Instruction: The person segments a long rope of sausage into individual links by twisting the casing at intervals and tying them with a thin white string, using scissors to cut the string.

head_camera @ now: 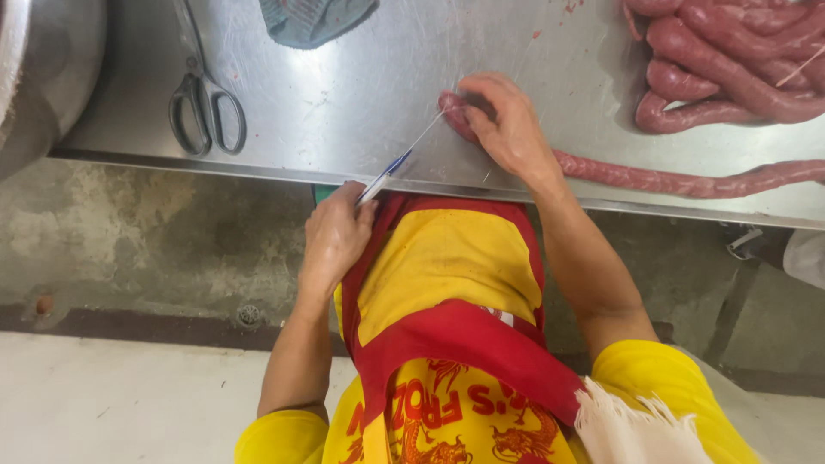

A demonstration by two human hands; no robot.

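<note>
My right hand [507, 125] presses down on the end of a long raw sausage [679, 180] that lies along the front edge of the steel table [361, 94]. A thin white string [423, 136] runs taut from that sausage end down to my left hand [335, 236]. The left hand is closed on the string's lower part, where a white and blue piece [382, 179] shows, just below the table edge and in front of my red and yellow apron.
Black-handled scissors [206, 103] lie on the table at the left. A grey-green cloth [314, 19] is at the back. Coiled raw sausages [730, 60] are piled at the back right. A large metal pot [39, 77] stands far left. Concrete floor with a drain [249, 315] lies below.
</note>
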